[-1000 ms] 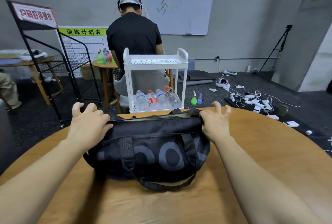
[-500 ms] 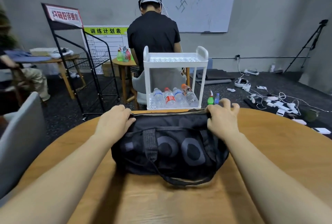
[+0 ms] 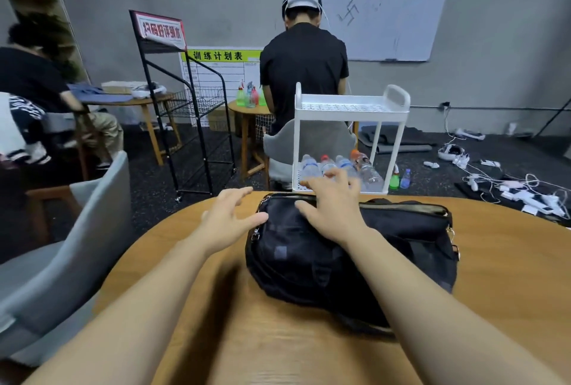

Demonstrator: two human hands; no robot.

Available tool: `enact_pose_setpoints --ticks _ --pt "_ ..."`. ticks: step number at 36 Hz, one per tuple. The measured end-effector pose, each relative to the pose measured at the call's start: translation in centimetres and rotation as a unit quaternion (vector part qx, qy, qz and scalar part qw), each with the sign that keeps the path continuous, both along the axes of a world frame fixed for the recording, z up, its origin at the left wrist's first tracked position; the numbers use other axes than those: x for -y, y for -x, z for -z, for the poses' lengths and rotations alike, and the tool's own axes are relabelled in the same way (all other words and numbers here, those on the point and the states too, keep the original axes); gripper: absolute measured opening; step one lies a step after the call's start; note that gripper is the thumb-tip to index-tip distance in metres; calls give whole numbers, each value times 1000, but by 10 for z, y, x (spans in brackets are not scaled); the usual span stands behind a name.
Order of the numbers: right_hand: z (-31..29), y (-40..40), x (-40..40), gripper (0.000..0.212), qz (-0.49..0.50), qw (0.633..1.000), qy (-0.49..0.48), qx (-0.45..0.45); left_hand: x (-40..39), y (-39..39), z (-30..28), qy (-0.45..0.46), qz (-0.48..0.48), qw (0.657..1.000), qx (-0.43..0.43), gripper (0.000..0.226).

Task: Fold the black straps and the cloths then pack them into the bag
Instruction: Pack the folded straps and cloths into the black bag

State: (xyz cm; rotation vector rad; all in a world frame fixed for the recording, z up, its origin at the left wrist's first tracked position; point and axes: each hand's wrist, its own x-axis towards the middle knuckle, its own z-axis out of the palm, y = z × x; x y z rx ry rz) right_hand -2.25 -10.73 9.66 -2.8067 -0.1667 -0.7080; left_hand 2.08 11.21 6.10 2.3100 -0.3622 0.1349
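Both my hands loose w/ fingers spread, holding nothing: right hand (image 3: 332,210) flat on black bag (image 3: 349,248), left hand (image 3: 228,218) beside its end; no straps/cloths visible, so packing prob. done, bag looks closed.

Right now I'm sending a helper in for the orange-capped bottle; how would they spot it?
Behind the round wooden table stands a white cart. On its bottom shelf is a row of bottles; the orange-capped bottle is the rightmost one, beside a red-capped one and two clear ones.
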Motion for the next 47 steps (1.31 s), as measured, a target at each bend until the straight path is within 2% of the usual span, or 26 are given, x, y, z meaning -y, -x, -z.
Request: enact_pose_setpoints --ticks 2,6,8,12,15,20,24,28,35,37,39,41,45,47 --pt "-1 -5 -13 45 -19 1000 -11 -2 6 -5 -1 6 9 1000 -23 83" --pt "1 -17 -31 43 -36 999 6 1 18 -9 -11 -38 -11 999 -19 25" --pt "4 -22 -37 38 -43 999 19 0 22 -10 -15 -29 -21 999 -9 18" --pt "9 -30 -43 32 -64 996 62 4 22 -15 -13 -12 -8 1000 -26 19" --pt "12 -33 -46 27 -81 992 96 30 18 -19 -11 34 8 998 -61 19" --pt "13 -40 -49 17 -78 977 183 76 18 -15 -12 91 40 988 -114 2" --pt "13 -41 -52 15 -54 972 204 109 16 -15 -19 111 43 985 -125 12" --pt "11 -34 -55 11 -12 978 183 102 11 -18 -23 140 65 979 -133 16" --pt "7 -32 -57 17 -5 975 193 105 12 -13 -28 171 65 975 -128 19" --pt "7 -33 -58 18 -2 981 171 90 13 -12 -28 178 56 974 -129 19" --pt "7 -31 -57 8 -18 986 146 75 15 -9 -30 178 48 975 -125 20" --pt "6 -29 -56 16 -13 991 134 30 15 -7 -31 181 39 975 -120 20" --pt "6 -25 -58 22 15 995 91 36 15 -10 -26 156 -12 982 -110 21" --pt "6 -23 -60 19 47 996 47 57 16 -16 -23 85 -74 990 -84 19"
